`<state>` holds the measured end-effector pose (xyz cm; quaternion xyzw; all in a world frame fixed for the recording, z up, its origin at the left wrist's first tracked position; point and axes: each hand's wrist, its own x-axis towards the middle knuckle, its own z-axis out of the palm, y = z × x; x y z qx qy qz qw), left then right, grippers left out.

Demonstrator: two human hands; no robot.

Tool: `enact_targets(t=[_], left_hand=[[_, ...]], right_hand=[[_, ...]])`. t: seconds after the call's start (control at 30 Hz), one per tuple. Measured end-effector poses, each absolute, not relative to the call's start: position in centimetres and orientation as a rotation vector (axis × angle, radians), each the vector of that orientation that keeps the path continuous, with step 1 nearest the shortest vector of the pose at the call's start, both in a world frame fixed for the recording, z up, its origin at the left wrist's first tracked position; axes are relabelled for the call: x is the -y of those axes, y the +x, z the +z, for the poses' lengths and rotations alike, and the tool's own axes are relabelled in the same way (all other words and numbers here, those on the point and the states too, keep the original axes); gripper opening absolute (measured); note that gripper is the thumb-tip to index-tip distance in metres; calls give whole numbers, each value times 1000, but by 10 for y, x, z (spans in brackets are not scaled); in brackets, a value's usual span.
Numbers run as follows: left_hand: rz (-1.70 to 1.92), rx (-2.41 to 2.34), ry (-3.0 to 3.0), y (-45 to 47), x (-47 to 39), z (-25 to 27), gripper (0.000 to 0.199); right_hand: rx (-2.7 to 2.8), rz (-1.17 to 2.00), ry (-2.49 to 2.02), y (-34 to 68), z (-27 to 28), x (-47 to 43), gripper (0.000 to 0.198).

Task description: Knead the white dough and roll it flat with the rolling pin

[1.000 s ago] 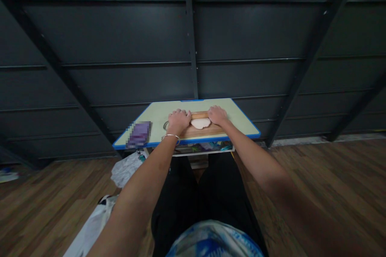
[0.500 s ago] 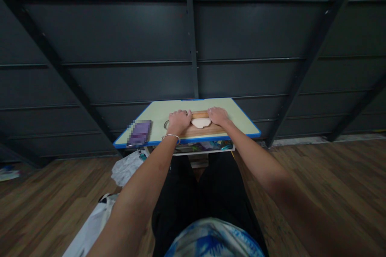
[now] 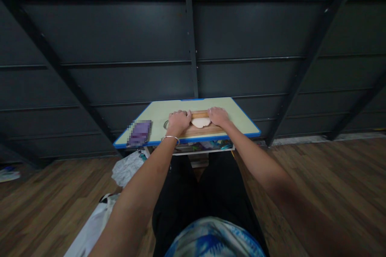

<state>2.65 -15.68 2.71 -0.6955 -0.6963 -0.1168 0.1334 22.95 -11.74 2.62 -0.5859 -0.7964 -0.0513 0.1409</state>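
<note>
A wooden rolling pin (image 3: 199, 115) lies crosswise over a flattened piece of white dough (image 3: 201, 123). My left hand (image 3: 179, 121) is closed over the pin's left end, and my right hand (image 3: 219, 115) over its right end. The dough's near part shows between my hands, while its far part is hidden beneath the pin. Under both is a wooden board (image 3: 205, 130), partly covered by my hands. A metal ring-shaped thing (image 3: 166, 124) pokes out just left of my left hand; I cannot make out its kind.
The small pale-green table (image 3: 238, 118) has a blue edge and a filled shelf below. On its left corner lies a blurred purple item (image 3: 140, 132). A whitish bag (image 3: 128, 167) is at the table's lower left. Behind stands a dark panelled wall (image 3: 135, 32).
Almost nothing differs. The rolling pin and both hands stay at the same place over the dough, with only a very slight shift in the view.
</note>
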Motion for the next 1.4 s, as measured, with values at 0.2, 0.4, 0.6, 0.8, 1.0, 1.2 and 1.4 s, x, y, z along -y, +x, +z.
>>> enact_targets(t=[0.2, 0.4, 0.6, 0.8, 1.0, 1.2, 1.4], left_hand=[[-338, 2021, -1979, 28, 153, 27, 64], [-370, 2009, -1979, 27, 155, 26, 66], [-442, 1966, -1979, 25, 157, 22, 64], [-470, 1965, -1981, 24, 160, 20, 63], [-479, 1967, -1977, 24, 163, 20, 65], [-471, 1983, -1986, 25, 169, 22, 65], [-502, 1969, -2003, 25, 172, 19, 62]], right_hand=[[2287, -146, -1691, 231, 25, 119, 55], [2279, -183, -1683, 231, 23, 120, 56], [2282, -208, -1642, 233, 20, 124, 54], [2338, -211, -1623, 236, 21, 126, 55], [2324, -222, -1587, 239, 19, 129, 53], [2317, -200, -1591, 238, 18, 132, 52], [2289, -184, -1555, 240, 17, 138, 51]])
